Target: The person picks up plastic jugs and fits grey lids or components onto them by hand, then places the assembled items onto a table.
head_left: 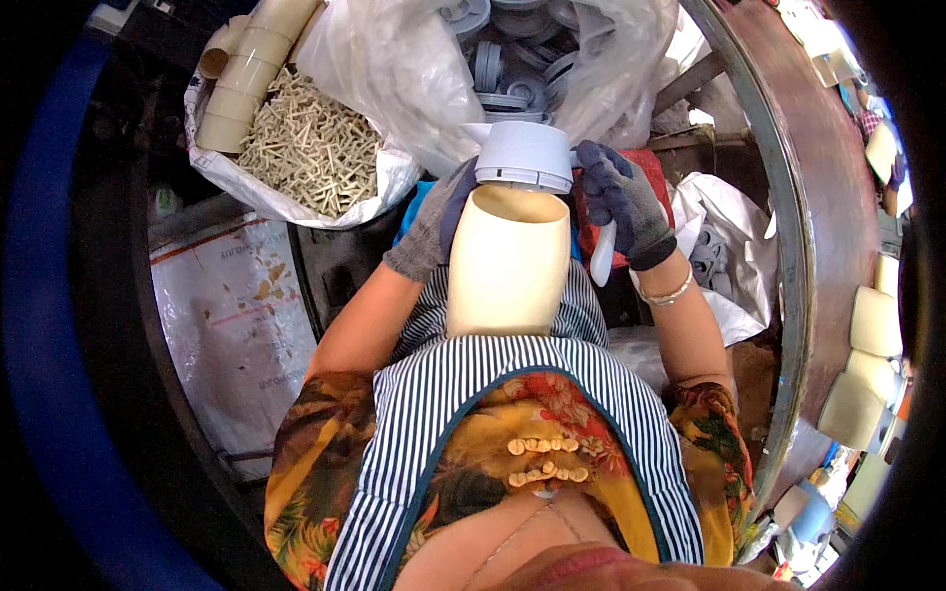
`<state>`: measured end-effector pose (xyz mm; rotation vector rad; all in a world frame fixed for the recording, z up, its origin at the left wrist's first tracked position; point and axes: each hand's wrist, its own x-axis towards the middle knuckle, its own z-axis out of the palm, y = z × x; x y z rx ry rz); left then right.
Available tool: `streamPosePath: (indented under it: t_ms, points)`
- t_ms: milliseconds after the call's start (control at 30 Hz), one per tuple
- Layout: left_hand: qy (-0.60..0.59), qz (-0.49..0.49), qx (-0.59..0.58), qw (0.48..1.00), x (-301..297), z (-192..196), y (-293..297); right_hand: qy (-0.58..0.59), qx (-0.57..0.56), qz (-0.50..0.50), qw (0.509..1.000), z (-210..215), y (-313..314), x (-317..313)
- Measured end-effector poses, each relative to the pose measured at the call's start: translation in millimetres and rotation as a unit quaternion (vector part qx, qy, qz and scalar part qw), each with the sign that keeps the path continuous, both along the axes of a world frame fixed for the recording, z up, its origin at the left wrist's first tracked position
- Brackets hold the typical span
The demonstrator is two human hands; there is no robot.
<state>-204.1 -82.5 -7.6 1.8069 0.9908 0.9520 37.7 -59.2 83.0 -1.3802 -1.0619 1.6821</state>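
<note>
A cream, barrel-shaped plastic vessel (507, 268) with an open top stands upright in my lap, against the striped apron. Just above and beyond its mouth is a pale blue-grey plastic collar or lid part (523, 158). My left hand (441, 219), in a grey and navy glove, grips that part at its left side; some of its fingers are hidden behind the vessel and the part. My right hand (623, 202), gloved alike, is closed around a tool with a white handle (603, 256), close to the part's right side. The tool's working end is hidden.
A white sack (296, 202) at the far left holds many small cream pieces and a stack of cream cylinders (254, 74). Beyond my hands, a clear plastic bag (414, 84) contains grey round parts (522, 89). A metal-edged table (788, 197) curves along the right.
</note>
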Motion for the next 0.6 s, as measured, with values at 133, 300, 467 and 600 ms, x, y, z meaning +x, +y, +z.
streamPosePath:
  t_ms: [133,300,467,600]
  points:
    - [-0.267,-0.06,-0.246,0.93,14,21,-4,-0.038,0.032,-0.005,0.999,-19,2,3]
    - [-0.458,-0.043,-0.459,0.76,22,21,1,-0.02,0.024,-0.039,0.999,-6,-8,-1]
    - [-0.352,-0.068,-0.387,0.85,15,2,7,-0.021,0.012,-0.038,0.999,-15,-11,2]
    - [-0.219,-0.069,-0.302,0.925,8,-4,8,-0.051,0.024,-0.066,0.996,-16,-15,-6]
